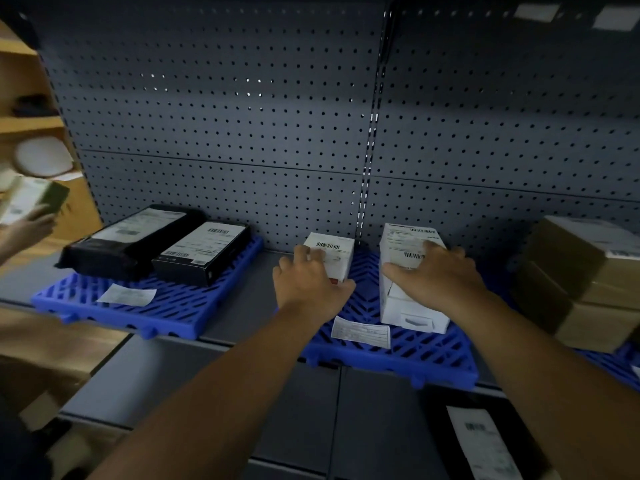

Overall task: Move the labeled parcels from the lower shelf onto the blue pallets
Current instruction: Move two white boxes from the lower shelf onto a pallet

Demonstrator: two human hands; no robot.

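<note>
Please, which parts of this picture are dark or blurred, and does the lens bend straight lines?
Head view: dim overall, darkest in the corners, with a paler band across the pegboard. Head view: the far left is smeared by motion, while the small box and tall box at the centre show clear barcodes. Head view: the wide lens slants and bends the lines of the pegboard and shelf.

Ahead of you, a grey pegboard wall (225, 116); to your left, wooden shelving (31, 123) holding a pale rounded object (43, 157).

A grey shelf (239, 306) bears the load. On it lie a left blue pallet (138, 308) and, apart, a middle blue pallet (426, 355).
</note>
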